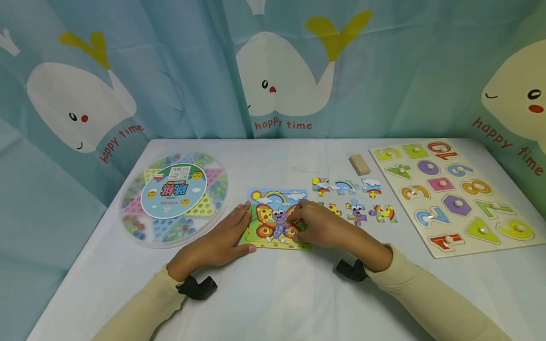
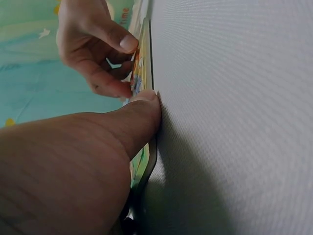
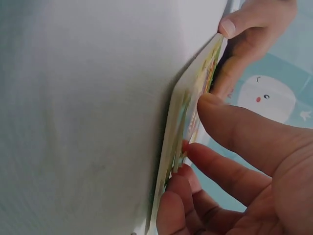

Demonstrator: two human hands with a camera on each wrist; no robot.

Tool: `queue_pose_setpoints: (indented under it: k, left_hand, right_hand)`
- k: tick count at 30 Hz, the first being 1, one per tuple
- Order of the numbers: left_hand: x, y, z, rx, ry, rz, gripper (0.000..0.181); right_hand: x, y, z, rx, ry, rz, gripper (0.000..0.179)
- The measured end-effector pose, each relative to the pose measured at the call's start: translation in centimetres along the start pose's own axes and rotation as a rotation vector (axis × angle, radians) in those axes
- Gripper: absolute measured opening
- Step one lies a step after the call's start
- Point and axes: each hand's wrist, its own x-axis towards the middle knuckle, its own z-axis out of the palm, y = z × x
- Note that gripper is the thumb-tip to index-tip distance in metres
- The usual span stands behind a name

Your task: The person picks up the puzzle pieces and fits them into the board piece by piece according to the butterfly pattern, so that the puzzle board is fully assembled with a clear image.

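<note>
A jigsaw board [image 1: 266, 245] with a purple butterfly under a rainbow lies flat in front of me. My left hand [image 1: 219, 241] rests at its left edge with straight fingers, the thumb against the near edge. Over the board's right part, my right hand [image 1: 322, 225] pinches a jigsaw piece [image 3: 189, 122] between thumb and fingers. That piece looks lifted at one side in the right wrist view; in the head view the hand mostly covers it. Right of the board lie several loose jigsaw pieces, among them a rainbow piece [image 1: 344, 186] and a butterfly-wing piece [image 1: 385, 213].
A round Chinese checkers box [image 1: 141, 237] with coloured marbles stands to the left. On the right lies a wooden number and shape peg board [image 1: 420, 208]. Near its top corner is a small wooden block [image 1: 360, 165]. A whale-print curtain [image 1: 192, 71] hangs behind the table.
</note>
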Motion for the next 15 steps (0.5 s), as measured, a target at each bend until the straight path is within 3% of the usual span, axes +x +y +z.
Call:
queue_pose_setpoints:
  k: [9, 15]
  left_hand:
    - [0.11, -0.08, 0.1, 0.006, -0.004, -0.011, 0.088]
    - [0.18, -0.06, 0.12, -0.005, -0.012, -0.02, 0.088]
  right_hand:
    - [-0.15, 0.12, -0.09, 0.004, 0.013, -0.016, 0.031]
    - [-0.19, 0.54, -0.32, 0.042, 0.024, -0.07, 0.028]
